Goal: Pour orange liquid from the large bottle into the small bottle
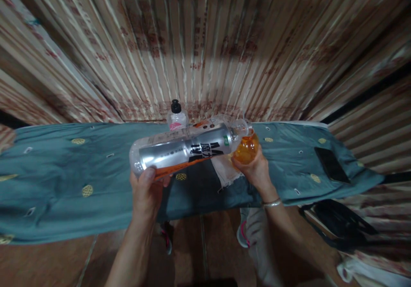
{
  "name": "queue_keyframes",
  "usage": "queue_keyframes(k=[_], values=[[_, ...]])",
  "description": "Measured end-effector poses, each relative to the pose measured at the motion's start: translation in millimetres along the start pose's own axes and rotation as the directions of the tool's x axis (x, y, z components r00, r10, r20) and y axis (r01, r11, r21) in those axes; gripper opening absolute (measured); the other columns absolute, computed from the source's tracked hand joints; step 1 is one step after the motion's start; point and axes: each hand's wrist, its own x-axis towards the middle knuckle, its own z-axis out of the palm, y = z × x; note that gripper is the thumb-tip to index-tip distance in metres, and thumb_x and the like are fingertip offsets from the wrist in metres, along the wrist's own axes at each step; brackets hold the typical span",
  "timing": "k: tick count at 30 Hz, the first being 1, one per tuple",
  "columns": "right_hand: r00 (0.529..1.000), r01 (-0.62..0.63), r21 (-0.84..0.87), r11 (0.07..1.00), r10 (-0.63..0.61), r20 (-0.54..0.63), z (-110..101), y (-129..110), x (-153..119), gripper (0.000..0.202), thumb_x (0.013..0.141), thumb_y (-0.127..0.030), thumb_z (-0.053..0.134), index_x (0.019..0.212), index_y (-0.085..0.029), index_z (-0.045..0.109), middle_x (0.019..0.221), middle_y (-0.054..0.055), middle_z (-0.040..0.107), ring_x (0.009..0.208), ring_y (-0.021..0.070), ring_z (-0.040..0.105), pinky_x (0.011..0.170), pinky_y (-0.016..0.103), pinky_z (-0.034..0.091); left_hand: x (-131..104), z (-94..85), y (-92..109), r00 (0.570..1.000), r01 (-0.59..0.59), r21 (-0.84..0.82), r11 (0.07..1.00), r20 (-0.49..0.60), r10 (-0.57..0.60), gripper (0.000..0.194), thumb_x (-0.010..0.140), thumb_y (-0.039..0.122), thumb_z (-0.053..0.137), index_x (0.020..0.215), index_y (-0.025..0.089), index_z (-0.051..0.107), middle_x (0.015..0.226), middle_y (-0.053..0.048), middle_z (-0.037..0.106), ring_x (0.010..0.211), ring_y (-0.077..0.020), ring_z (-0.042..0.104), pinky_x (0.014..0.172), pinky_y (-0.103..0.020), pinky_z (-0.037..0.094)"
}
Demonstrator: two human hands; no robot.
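Note:
My left hand (148, 190) is wrapped round the base of a large clear plastic bottle (180, 150) with a silver and orange label. The bottle lies nearly level in the air, its neck pointing right. At that neck, my right hand (255, 169) grips a rounded clear container of orange liquid (246, 149). The bottle's mouth is at the container's top; whether they touch I cannot tell. Behind the large bottle stands a small clear bottle (177, 118) with a black cap and pink print, its lower part hidden. A white cloth (226, 171) lies beneath my hands.
A teal cloth with yellow prints (105, 162) covers the long narrow table. On its right end lies a black phone (332, 165). Pleated curtains (199, 64) hang close behind. A dark bag (340, 222) is below the table's right side.

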Motion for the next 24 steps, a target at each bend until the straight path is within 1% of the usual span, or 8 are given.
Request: queue_keyframes(k=[3, 5, 8, 11, 17, 20, 24], values=[[1.000, 0.011, -0.001, 1.000, -0.011, 0.000, 0.7, 0.7, 0.0, 0.089, 0.062, -0.050, 0.080, 0.139, -0.018, 0.047, 0.123, 0.015, 0.073, 0.108, 0.0347, 0.073, 0.088, 0.046, 0.060, 0.5, -0.2, 0.4, 1.000, -0.014, 0.000, 1.000, -0.016, 0.014, 0.046, 0.054, 0.047, 0.087, 0.079, 0.018, 0.061, 0.057, 0.001, 0.059, 0.041, -0.0113, 0.050, 0.034, -0.020, 0.035], [1.000, 0.021, 0.002, 1.000, -0.021, -0.001, 1.1, 1.1, -0.2, 0.088, 0.063, -0.050, 0.079, 0.139, -0.018, 0.047, 0.124, 0.015, 0.072, 0.107, 0.0345, 0.073, 0.088, 0.046, 0.060, 1.3, -1.3, 0.0, 1.000, -0.024, -0.006, 1.000, -0.011, 0.024, 0.046, 0.054, 0.048, 0.087, 0.076, 0.018, 0.060, 0.057, 0.001, 0.060, 0.041, -0.0117, 0.051, 0.033, -0.020, 0.035], [1.000, 0.031, 0.010, 0.999, -0.031, -0.002, 1.5, 1.4, -0.5, 0.087, 0.064, -0.050, 0.078, 0.139, -0.019, 0.048, 0.123, 0.015, 0.072, 0.107, 0.0342, 0.073, 0.088, 0.046, 0.060, 2.3, -3.0, -0.4, 0.999, -0.033, -0.012, 0.999, 0.016, 0.033, 0.047, 0.055, 0.049, 0.086, 0.083, 0.017, 0.065, 0.057, 0.000, 0.061, 0.041, -0.0128, 0.053, 0.032, -0.020, 0.032], [0.999, 0.035, 0.019, 0.999, -0.035, 0.002, 1.5, 0.6, -0.3, 0.085, 0.064, -0.048, 0.079, 0.138, -0.019, 0.048, 0.124, 0.015, 0.072, 0.109, 0.0342, 0.073, 0.090, 0.046, 0.059, 2.3, -3.4, 0.6, 0.999, -0.036, -0.020, 0.999, 0.018, 0.036, 0.047, 0.058, 0.045, 0.085, 0.093, 0.017, 0.069, 0.059, 0.001, 0.062, 0.043, -0.0131, 0.054, 0.033, -0.020, 0.029], [1.000, 0.029, 0.026, 0.999, -0.029, 0.005, 0.9, -1.7, 0.3, 0.086, 0.063, -0.046, 0.079, 0.138, -0.018, 0.048, 0.125, 0.016, 0.072, 0.111, 0.0351, 0.072, 0.090, 0.047, 0.059, 3.0, -4.1, 2.0, 1.000, -0.014, -0.006, 1.000, 0.021, 0.014, 0.054, 0.057, 0.046, 0.087, 0.099, 0.018, 0.069, 0.064, -0.001, 0.064, 0.045, -0.0151, 0.056, 0.033, -0.022, 0.032], [1.000, 0.014, 0.024, 1.000, -0.014, 0.011, 1.2, 0.1, 0.2, 0.086, 0.064, -0.047, 0.079, 0.138, -0.017, 0.048, 0.122, 0.016, 0.073, 0.108, 0.0347, 0.073, 0.089, 0.046, 0.059, 5.3, -3.5, 1.9, 0.999, 0.030, -0.006, 1.000, 0.019, -0.030, 0.053, 0.055, 0.045, 0.088, 0.098, 0.020, 0.069, 0.063, -0.001, 0.065, 0.045, -0.0172, 0.058, 0.032, -0.024, 0.034], [1.000, 0.026, 0.045, 0.999, -0.027, 0.003, 3.4, 4.3, 0.5, 0.087, 0.064, -0.050, 0.078, 0.139, -0.017, 0.048, 0.123, 0.015, 0.073, 0.108, 0.0337, 0.073, 0.089, 0.046, 0.059, 8.8, -0.1, 4.0, 0.998, 0.055, 0.007, 0.998, 0.033, -0.055, 0.048, 0.054, 0.047, 0.087, 0.087, 0.019, 0.067, 0.058, 0.000, 0.063, 0.043, -0.0153, 0.056, 0.033, -0.023, 0.036]])
